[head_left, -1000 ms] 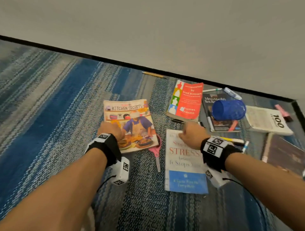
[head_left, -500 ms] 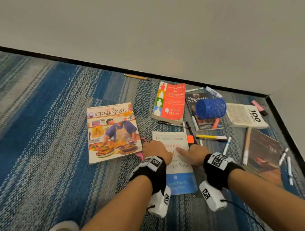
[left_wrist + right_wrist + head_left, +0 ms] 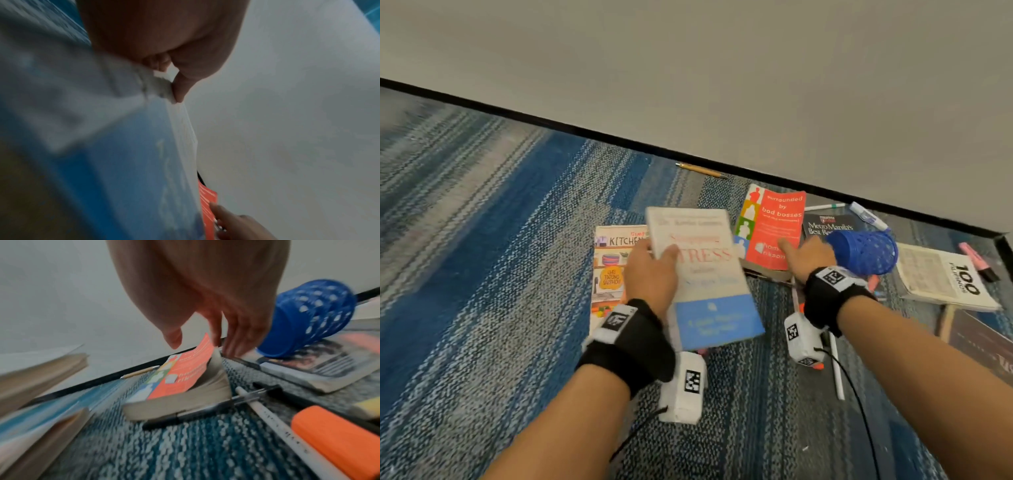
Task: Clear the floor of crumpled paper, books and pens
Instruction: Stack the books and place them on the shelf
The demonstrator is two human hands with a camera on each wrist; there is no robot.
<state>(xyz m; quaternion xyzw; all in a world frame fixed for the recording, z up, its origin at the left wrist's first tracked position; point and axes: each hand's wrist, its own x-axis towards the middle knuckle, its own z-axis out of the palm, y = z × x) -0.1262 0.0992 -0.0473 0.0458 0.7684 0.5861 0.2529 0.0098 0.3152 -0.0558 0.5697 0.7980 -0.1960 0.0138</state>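
My left hand (image 3: 654, 270) grips the white and blue "Stress" book (image 3: 705, 274), thumb on the cover, and holds it tilted above the "Kitchen Secrets" book (image 3: 613, 260). In the left wrist view the thumb (image 3: 183, 86) presses on the Stress book's (image 3: 123, 162) corner. My right hand (image 3: 796, 251) reaches with straight fingers onto the red "bad bosses" book (image 3: 774, 222). In the right wrist view its fingers (image 3: 232, 340) hang at the far edge of that red book (image 3: 185, 374), thumb spread apart, holding nothing.
A blue mesh pen cup (image 3: 866, 251) lies on its side on a dark book (image 3: 828, 224). A "100" book (image 3: 941, 277), a pink highlighter (image 3: 977, 262), a pencil (image 3: 700, 170), markers (image 3: 868, 216), a white pen (image 3: 273, 423) and an orange highlighter (image 3: 333, 434) lie on the blue carpet by the wall.
My left hand left the Kitchen Secrets book, took the Stress book and lifted it up and left over that book. My right hand went from the Stress book to the red book.
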